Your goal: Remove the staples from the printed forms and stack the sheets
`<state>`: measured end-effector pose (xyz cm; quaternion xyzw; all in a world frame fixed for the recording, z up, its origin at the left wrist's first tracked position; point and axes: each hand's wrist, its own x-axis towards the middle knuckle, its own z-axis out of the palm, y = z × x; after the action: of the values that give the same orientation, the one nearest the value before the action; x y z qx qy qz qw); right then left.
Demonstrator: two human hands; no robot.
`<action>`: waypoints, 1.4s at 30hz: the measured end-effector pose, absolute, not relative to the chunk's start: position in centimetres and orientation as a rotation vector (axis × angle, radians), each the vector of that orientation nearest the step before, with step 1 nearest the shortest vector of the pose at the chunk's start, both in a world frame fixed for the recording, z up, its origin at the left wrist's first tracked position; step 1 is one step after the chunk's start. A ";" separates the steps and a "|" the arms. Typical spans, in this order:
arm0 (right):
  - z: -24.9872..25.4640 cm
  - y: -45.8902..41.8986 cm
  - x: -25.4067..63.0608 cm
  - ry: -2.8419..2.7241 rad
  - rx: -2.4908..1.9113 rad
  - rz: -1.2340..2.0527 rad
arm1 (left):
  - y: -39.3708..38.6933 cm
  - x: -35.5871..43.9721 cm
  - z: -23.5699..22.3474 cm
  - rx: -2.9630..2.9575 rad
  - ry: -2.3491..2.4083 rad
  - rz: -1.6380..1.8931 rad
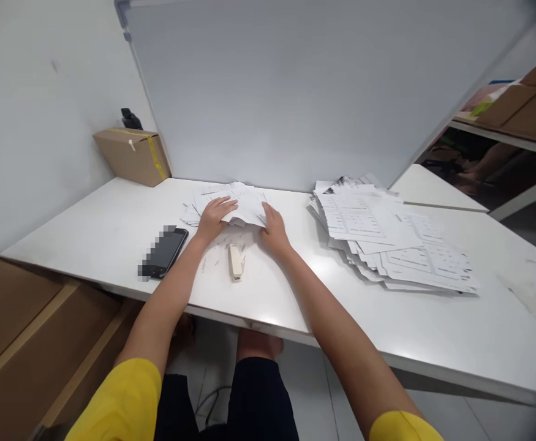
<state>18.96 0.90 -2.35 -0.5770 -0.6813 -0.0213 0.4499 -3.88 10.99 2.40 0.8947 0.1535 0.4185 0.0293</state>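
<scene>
My left hand (215,219) lies over the left part of some printed paper sheets (247,205), its fingers across their top and its thumb by the near edge. At the right edge of the same sheets, my right hand (274,229) grips the paper between thumb and fingers. The near edge of the sheets is bent up a little. More loose sheets (189,214) spread out under and left of them. A cream stapler (235,263) lies on the table just in front of my hands, with small dark marks or bits around it.
A black phone (166,251) lies left of my left forearm. To the right stands a large untidy pile of printed sheets (373,233). A taped cardboard box (132,156) leans at the back left. A whiteboard panel (286,92) closes off the table's (88,220) far side.
</scene>
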 end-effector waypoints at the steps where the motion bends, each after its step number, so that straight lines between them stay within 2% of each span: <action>1: -2.5 1.0 19.1 -1.651 -1.439 -0.051 | 10.6 -3.8 2.4 2.744 0.449 1.339; 7: -2.7 0.2 19.2 -1.663 -1.396 -0.029 | 8.7 -2.7 1.9 2.708 0.358 1.400; 13: -2.9 -0.7 19.2 -1.672 -1.428 0.013 | 8.9 -3.1 1.8 2.566 0.637 1.507; 18: -2.9 -0.9 19.4 -1.591 -1.464 -0.061 | 9.4 -1.9 1.1 1.738 0.907 1.580; 22: -2.6 -1.1 19.5 -1.577 -1.488 -0.183 | 9.2 -0.8 1.4 1.168 0.812 1.311; 27: -2.2 -1.0 19.3 -1.769 -1.463 -0.217 | 8.2 -0.5 2.1 1.149 0.536 1.060; 35: -2.7 -0.7 19.1 -1.938 -1.362 -0.103 | 7.6 -1.9 3.5 1.255 0.585 1.272; 42: -3.5 -0.7 20.3 -1.440 -1.333 0.012 | 7.4 -2.9 4.4 1.322 0.543 1.293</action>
<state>20.33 -0.72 -3.52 -0.5646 -0.6098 0.0051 0.5561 -2.90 7.38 4.37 0.5632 0.2312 0.5512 0.5706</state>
